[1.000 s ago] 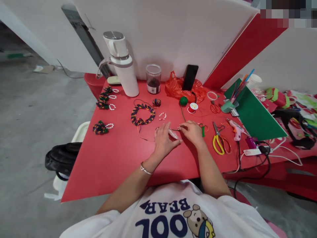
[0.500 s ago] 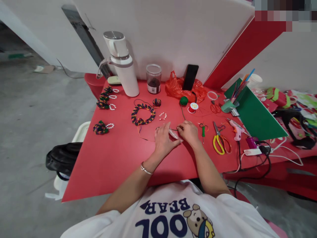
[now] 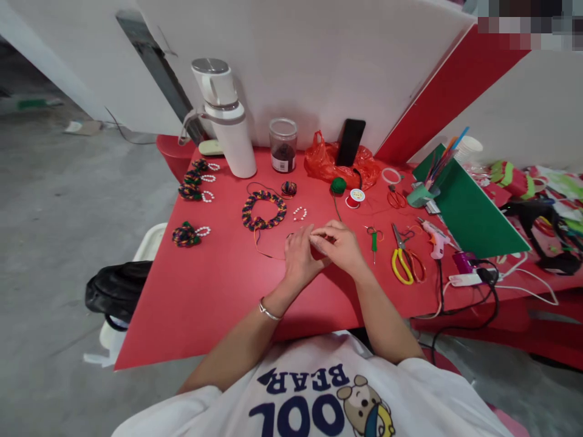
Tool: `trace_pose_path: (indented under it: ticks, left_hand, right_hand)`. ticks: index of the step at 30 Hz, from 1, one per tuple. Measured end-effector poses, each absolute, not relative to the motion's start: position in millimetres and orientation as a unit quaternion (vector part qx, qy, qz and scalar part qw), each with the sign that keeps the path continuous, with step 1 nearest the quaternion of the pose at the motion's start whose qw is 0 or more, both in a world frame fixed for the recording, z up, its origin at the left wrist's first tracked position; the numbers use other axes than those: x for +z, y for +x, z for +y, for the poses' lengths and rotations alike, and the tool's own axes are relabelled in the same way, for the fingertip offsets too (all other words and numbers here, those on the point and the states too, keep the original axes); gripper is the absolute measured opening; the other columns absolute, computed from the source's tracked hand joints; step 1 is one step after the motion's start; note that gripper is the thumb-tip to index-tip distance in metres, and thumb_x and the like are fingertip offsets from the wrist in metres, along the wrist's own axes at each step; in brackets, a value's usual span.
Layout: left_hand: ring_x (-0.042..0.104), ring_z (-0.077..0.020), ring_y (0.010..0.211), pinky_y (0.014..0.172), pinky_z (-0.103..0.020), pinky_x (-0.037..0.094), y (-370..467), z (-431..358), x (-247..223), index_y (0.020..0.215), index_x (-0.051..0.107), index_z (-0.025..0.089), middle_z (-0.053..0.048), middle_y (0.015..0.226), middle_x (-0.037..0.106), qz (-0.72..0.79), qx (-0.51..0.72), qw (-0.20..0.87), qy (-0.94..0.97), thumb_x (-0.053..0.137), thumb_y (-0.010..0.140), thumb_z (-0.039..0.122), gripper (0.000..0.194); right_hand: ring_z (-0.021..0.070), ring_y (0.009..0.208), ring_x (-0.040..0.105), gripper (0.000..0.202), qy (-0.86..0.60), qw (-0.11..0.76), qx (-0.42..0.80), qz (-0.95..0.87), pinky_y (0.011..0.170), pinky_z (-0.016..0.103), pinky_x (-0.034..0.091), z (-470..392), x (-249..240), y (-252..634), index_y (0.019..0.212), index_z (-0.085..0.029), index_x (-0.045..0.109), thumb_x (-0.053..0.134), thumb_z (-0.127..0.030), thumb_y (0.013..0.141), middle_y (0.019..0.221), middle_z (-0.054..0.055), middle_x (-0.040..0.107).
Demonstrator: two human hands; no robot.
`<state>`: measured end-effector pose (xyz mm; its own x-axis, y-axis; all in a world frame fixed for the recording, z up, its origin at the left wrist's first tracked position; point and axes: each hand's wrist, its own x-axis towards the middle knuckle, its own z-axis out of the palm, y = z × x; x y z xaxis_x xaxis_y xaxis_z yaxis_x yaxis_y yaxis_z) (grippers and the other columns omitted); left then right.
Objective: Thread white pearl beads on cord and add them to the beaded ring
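My left hand point(image 3: 299, 258) lies low over the red table, its fingers bent and its thumb reaching toward the right hand. It holds a strand of white pearl beads point(image 3: 321, 244), now mostly covered by fingers. My right hand point(image 3: 344, 247) leans over from the right, fingertips pinched together at the left fingers; what sits in the pinch is hidden. From a ball of green yarn point(image 3: 337, 186), a strand runs down toward the right hand. A small open loop of white beads point(image 3: 299, 213) lies just beyond the hands. To the left is a braided multicoloured yarn ring point(image 3: 263, 210).
Several yarn bundles with bead loops point(image 3: 186, 234) line the left side. At right lie a green-handled hook point(image 3: 374, 240), yellow-and-orange scissors point(image 3: 402, 262) and a pink glue gun point(image 3: 437, 238). A white flask point(image 3: 234, 142), a jar point(image 3: 283, 145) and a propped phone point(image 3: 350, 142) stand behind.
My right hand has moved left, from beside the bead strand to over it, and its fingertips now meet the left hand's. The left hand stays nearly in place.
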<state>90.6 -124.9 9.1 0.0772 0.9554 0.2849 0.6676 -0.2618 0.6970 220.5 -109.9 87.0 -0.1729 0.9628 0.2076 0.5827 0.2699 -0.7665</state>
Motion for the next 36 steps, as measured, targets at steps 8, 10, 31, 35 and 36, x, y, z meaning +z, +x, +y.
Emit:
trace_pose_path:
  ticks: [8,10,31,35,36]
  left_hand:
    - [0.055,-0.0362,0.136,0.118,-0.056,0.036,90.2,-125.4,8.1,0.146,0.047,0.022,-0.016,0.144,0.062,0.573,0.365,0.197,0.707,0.087,0.070,0.044,0.089]
    - [0.055,-0.0364,0.135,0.118,-0.056,0.036,90.2,-125.4,8.7,0.147,0.046,0.021,-0.017,0.143,0.062,0.573,0.365,0.198,0.707,0.090,0.068,0.047,0.094]
    - [0.056,-0.0371,0.134,0.118,-0.054,0.036,90.6,-124.4,9.6,0.149,0.044,0.022,-0.017,0.144,0.061,0.583,0.341,0.188,0.713,0.092,0.065,0.055,0.102]
    - [0.056,-0.0376,0.134,0.116,-0.055,0.037,90.4,-124.4,8.9,0.149,0.044,0.022,-0.017,0.143,0.062,0.583,0.343,0.186,0.712,0.091,0.065,0.055,0.102]
    - [0.056,-0.0375,0.134,0.116,-0.055,0.038,90.3,-124.6,8.8,0.149,0.044,0.021,-0.017,0.143,0.062,0.582,0.345,0.185,0.713,0.091,0.065,0.055,0.101]
  right_hand:
    - [0.0160,0.081,0.064,0.016,-0.547,0.348,0.250,-0.719,0.078,0.029,0.049,-106.3,85.3,230.3,0.098,-0.024,0.080,0.065,-0.028,0.095,0.090,0.003,0.069]
    - [0.0169,0.084,0.065,0.019,-0.580,0.344,0.214,-0.707,0.081,0.030,0.049,-101.1,82.6,242.2,0.101,-0.024,0.080,0.062,-0.028,0.097,0.094,0.004,0.070]
    - [0.0234,0.103,0.064,0.018,-0.676,0.088,0.100,-0.725,0.081,0.032,0.042,-99.5,54.5,259.1,0.099,-0.024,0.079,0.062,-0.028,0.097,0.104,0.008,0.074]
    - [0.0219,0.093,0.066,0.015,-0.688,0.139,0.125,-0.702,0.078,0.031,0.044,-99.4,53.8,256.6,0.091,-0.021,0.078,0.063,-0.023,0.091,0.097,0.007,0.073]
    - [0.0204,0.088,0.066,0.013,-0.684,0.176,0.148,-0.692,0.077,0.030,0.045,-99.5,55.8,255.4,0.089,-0.020,0.077,0.064,-0.022,0.089,0.094,0.006,0.073]
